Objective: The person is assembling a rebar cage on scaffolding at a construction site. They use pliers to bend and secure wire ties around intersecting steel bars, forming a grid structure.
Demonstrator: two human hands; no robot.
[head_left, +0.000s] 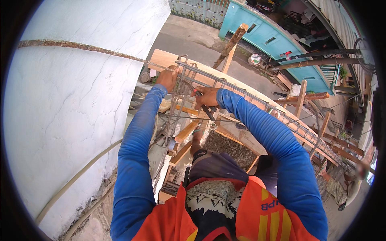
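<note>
My left hand [168, 77] grips the top end of a rusty rebar cage [183, 86] where it meets a long rusty bar [84, 47] running left across the white wall. My right hand [206, 96] holds a dark hand tool, likely pliers [209, 111], against a bar of the same cage. The horizontal part of the cage [257, 100] runs right along a wooden form board [201, 78]. Both arms wear blue sleeves.
A white plastered wall [68, 120] fills the left. Wooden props and planks [301, 98] stand to the right. A teal gate [277, 40] and concrete street lie far below. A bent pipe [76, 180] runs down the wall. Gravel [229, 148] lies below the hands.
</note>
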